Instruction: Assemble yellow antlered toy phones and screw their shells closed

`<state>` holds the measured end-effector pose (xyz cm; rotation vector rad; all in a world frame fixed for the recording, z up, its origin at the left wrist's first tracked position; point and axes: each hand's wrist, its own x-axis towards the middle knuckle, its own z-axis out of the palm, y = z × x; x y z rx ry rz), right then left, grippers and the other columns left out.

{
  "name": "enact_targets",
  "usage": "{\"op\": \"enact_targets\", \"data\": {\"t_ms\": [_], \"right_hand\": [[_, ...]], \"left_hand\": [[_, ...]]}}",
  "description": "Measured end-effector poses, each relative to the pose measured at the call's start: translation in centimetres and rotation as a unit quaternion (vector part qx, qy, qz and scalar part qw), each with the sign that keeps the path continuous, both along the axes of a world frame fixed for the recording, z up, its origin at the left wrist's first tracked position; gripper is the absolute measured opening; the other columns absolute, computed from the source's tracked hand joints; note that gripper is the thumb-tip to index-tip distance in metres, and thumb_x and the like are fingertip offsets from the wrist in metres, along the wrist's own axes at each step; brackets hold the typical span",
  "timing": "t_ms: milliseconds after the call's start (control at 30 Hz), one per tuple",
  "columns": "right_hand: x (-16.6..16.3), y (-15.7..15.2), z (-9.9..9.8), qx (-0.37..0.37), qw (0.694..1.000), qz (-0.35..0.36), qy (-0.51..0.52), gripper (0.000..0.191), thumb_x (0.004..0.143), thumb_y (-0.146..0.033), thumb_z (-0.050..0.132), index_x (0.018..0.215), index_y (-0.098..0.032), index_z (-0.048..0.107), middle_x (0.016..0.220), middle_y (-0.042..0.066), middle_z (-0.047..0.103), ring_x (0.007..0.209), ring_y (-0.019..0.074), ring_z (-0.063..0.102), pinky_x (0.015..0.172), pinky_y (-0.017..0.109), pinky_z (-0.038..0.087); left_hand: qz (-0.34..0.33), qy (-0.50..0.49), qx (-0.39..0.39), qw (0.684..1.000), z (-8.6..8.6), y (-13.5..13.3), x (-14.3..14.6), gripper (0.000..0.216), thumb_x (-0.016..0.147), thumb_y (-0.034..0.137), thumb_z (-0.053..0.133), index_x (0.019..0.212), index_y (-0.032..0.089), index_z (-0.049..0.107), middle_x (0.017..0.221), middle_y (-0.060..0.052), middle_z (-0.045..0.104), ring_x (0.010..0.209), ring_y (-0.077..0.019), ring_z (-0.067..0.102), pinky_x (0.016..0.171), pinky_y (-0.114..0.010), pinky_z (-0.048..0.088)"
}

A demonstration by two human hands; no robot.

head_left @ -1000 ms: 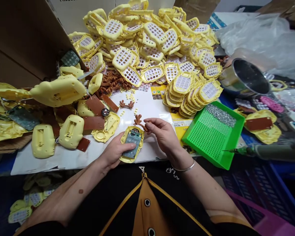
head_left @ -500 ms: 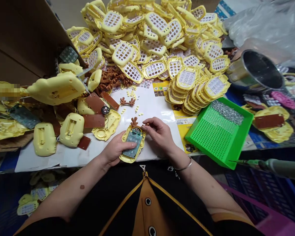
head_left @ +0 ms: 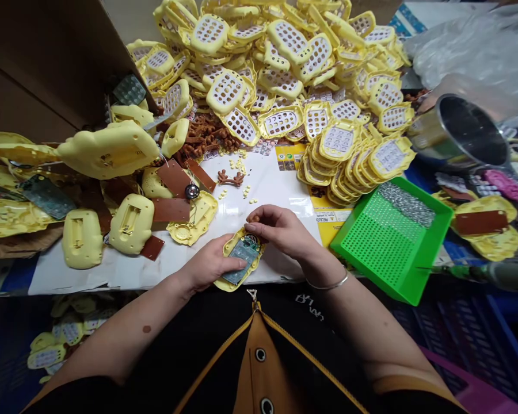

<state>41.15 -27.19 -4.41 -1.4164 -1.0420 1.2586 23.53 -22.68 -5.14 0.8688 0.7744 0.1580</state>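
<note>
Low over the front edge of the table, my left hand (head_left: 210,263) is closed on a yellow toy phone shell (head_left: 227,284), its thumb across the green circuit board (head_left: 240,259) inside. The shell is tilted, its open side facing up. At the shell's upper end my right hand (head_left: 287,233) is closed, fingertips pinching a brown antler piece (head_left: 254,219). Those fingers cover most of the piece, so how it sits against the shell is hidden. Another brown antler piece (head_left: 230,179) lies on the white table surface beyond, near small pale yellow bits (head_left: 247,191).
Yellow shells (head_left: 280,80) are heaped at the back. A green basket (head_left: 414,287) of small metal screws stands right, with a powered screwdriver (head_left: 479,270) beside it and a metal pot (head_left: 453,132) behind. Battery-side shells (head_left: 82,238) and brown plates (head_left: 171,210) lie left.
The shell has turned clockwise in my left hand. My right fingers have moved over its top end, hiding the antler piece that stood out there. The view has shifted slightly.
</note>
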Motion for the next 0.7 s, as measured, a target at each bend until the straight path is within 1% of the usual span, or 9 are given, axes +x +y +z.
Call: {"op": "enact_targets", "data": {"t_ms": [100,133,267,333,433,500,567,633,700], "right_hand": [[-0.4,-0.3,0.5,0.067,0.974,-0.051,-0.212,0.005,0.071,-0.020,0.064,0.070,-0.019,0.059,0.070,0.001,0.059,0.069,0.0141,0.052,0.067,0.031,0.043],[-0.4,-0.4,0.5,0.074,0.966,-0.059,-0.240,0.005,0.069,-0.019,0.064,0.069,-0.019,0.059,0.071,0.001,0.059,0.070,0.0149,0.052,0.068,0.032,0.043],[-0.2,0.0,-0.1,-0.038,0.997,-0.025,-0.061,0.018,0.068,-0.033,0.065,0.069,-0.018,0.055,0.058,-0.002,0.055,0.053,0.0124,0.048,0.053,0.028,0.041],[-0.3,0.3,-0.5,-0.052,0.998,-0.034,-0.012,0.026,0.068,-0.041,0.066,0.071,-0.017,0.056,0.056,-0.003,0.054,0.051,0.0111,0.047,0.050,0.026,0.039],[0.0,0.5,-0.2,-0.004,0.999,-0.015,-0.044,0.034,0.073,-0.048,0.063,0.081,-0.015,0.062,0.068,0.002,0.061,0.059,0.0116,0.052,0.055,0.026,0.042],[1.2,0.6,0.7,0.034,0.991,-0.006,-0.130,0.039,0.079,-0.050,0.058,0.094,-0.014,0.064,0.078,0.005,0.065,0.063,0.0131,0.055,0.059,0.028,0.045],[3.2,0.7,2.1,0.091,0.947,-0.050,-0.304,0.037,0.084,-0.046,0.057,0.102,-0.015,0.063,0.083,0.007,0.066,0.069,0.0154,0.057,0.065,0.031,0.045],[5.8,1.1,3.5,0.122,0.843,-0.103,-0.514,0.027,0.089,-0.037,0.052,0.097,-0.015,0.065,0.085,0.010,0.065,0.076,0.0184,0.057,0.070,0.034,0.043],[8.3,1.8,4.6,0.075,0.718,-0.120,-0.681,0.026,0.091,-0.027,0.045,0.089,-0.013,0.067,0.085,0.014,0.064,0.078,0.0212,0.054,0.068,0.036,0.040]], "left_hand": [[-0.024,0.019,0.047,0.998,-0.1,0.2,0.0,0.039,0.062,0.019,0.076,0.099,0.016,0.063,0.085,-0.002,0.066,0.075,-0.0151,0.060,0.072,-0.028,0.046],[-0.033,0.021,0.056,0.998,-0.1,0.3,0.0,0.039,0.062,0.019,0.076,0.099,0.016,0.063,0.085,-0.002,0.066,0.075,-0.0151,0.059,0.073,-0.028,0.046],[-0.064,0.003,0.026,0.998,-0.1,0.6,-0.1,0.047,0.062,0.021,0.078,0.106,0.015,0.061,0.089,-0.003,0.067,0.075,-0.0151,0.060,0.071,-0.028,0.047],[-0.058,-0.013,-0.005,0.998,-0.1,0.6,-0.2,0.050,0.062,0.021,0.079,0.107,0.014,0.060,0.088,-0.003,0.068,0.073,-0.0149,0.061,0.069,-0.027,0.047],[-0.011,-0.029,-0.040,0.999,-0.1,0.6,-0.4,0.049,0.058,0.018,0.081,0.103,0.013,0.061,0.085,-0.004,0.069,0.071,-0.0152,0.063,0.066,-0.027,0.049],[0.024,-0.027,-0.059,0.998,0.0,0.7,-0.4,0.047,0.057,0.016,0.081,0.100,0.013,0.061,0.085,-0.005,0.070,0.071,-0.0166,0.065,0.066,-0.028,0.051],[0.060,-0.026,-0.074,0.995,0.3,0.9,-0.2,0.047,0.058,0.014,0.080,0.101,0.014,0.062,0.087,-0.006,0.071,0.073,-0.0183,0.067,0.069,-0.030,0.053],[0.099,-0.027,-0.080,0.991,0.5,1.1,0.2,0.048,0.057,0.012,0.079,0.102,0.014,0.061,0.087,-0.006,0.071,0.073,-0.0184,0.068,0.071,-0.031,0.054],[0.124,-0.026,-0.081,0.989,0.7,1.4,0.5,0.047,0.056,0.012,0.079,0.100,0.014,0.062,0.085,-0.006,0.071,0.070,-0.0174,0.068,0.068,-0.029,0.055]]}}
